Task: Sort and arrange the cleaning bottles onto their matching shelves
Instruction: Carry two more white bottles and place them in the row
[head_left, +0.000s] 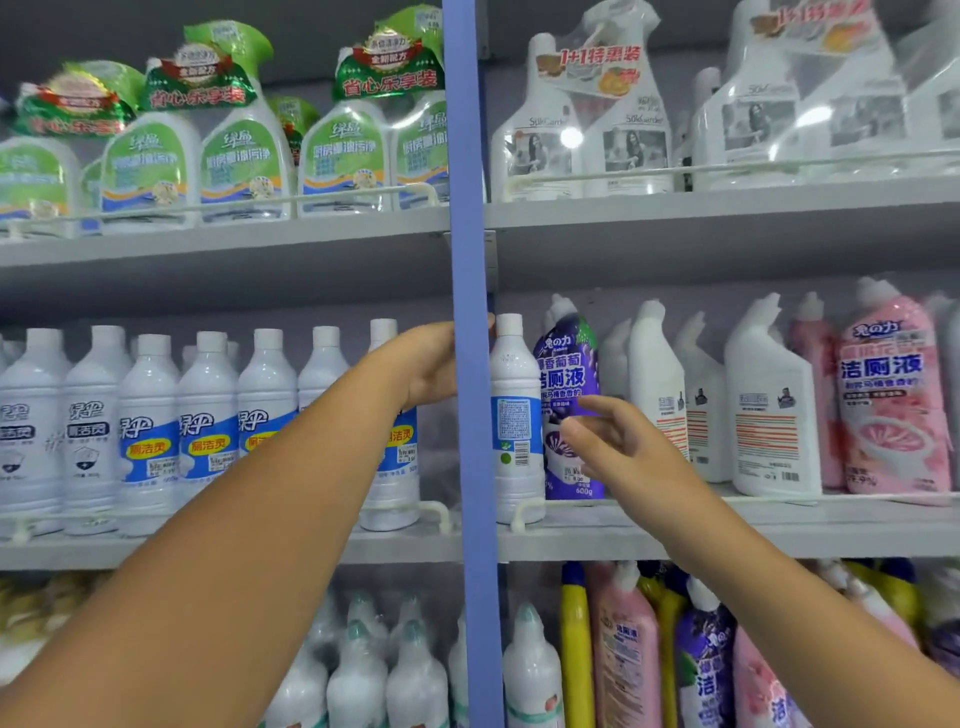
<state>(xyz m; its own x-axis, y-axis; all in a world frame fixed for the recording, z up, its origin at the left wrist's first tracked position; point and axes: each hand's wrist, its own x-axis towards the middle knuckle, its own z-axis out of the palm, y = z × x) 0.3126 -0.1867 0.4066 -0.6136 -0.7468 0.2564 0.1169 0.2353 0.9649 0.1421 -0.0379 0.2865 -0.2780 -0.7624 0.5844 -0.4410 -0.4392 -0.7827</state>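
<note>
White bottle (515, 415) w/ blue label sits right of blue post (470, 364), amid purple toilet cleaners, prob. misplaced. Right hand (618, 441) open, reaching, empty. Left hand (434, 364) curls round post; grip partly hidden.

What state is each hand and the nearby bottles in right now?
left hand: at the blue upright post, fingertips hidden behind it, grip unclear.
right hand: open, fingers loose, holding nothing, in front of the purple bottle.
white bottle with blue label: upright, back label facing out, right of the post.
purple bottle: upright, beside the white bottle.
</note>
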